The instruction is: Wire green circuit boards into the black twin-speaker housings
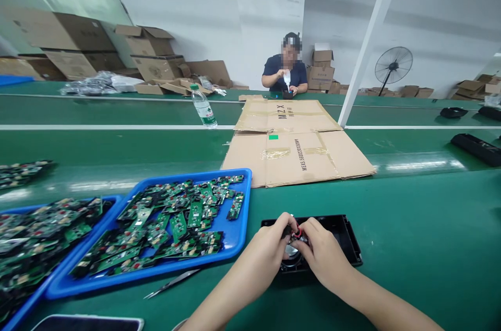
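The fingertips of the left hand (274, 241) and right hand (321, 247) pinch together around one small red-wired part (297, 233), seated over one round speaker (291, 255) inside one black housing (344, 237) at 6 o'clock on the green belt (422, 247). Both forearms angle in from the bottom edge, wrists low and knuckles facing. At 9 o'clock lie two blue trays (235, 239) heaped with green circuit boards (178, 224), one pair of tweezers (172, 283) at 7, and at 12 o'clock one flattened carton (297, 156) and one water bottle (203, 106).
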A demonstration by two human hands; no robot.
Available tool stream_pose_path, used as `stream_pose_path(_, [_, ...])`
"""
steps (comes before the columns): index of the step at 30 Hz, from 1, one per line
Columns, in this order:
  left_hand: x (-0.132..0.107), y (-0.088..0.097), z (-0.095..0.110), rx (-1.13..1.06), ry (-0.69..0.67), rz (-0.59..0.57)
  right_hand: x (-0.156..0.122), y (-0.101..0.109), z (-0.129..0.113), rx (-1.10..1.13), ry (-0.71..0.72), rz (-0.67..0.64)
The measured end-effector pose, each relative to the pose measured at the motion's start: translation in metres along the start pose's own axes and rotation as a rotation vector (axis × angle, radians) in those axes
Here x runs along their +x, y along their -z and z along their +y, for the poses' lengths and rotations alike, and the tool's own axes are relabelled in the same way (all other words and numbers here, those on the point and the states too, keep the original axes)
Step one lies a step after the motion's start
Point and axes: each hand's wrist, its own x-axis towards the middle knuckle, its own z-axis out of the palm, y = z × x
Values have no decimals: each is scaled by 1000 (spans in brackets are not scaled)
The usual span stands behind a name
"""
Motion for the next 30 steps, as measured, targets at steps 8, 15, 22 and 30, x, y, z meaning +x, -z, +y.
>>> stream_pose_path(8, [4,6,-8,-130,117,86,1,0,7,277,-153,34])
stream_pose_path(15, [5,6,-4,-124,178,81,-2,3,7,353,19,167])
stream_pose_path(22, [6,2,-4,-77,131,93,-4,-2,6,202,134,120])
stream_pose_path(30, [2,0,-3,-129,103,57,-6,-5,8,22,200,118])
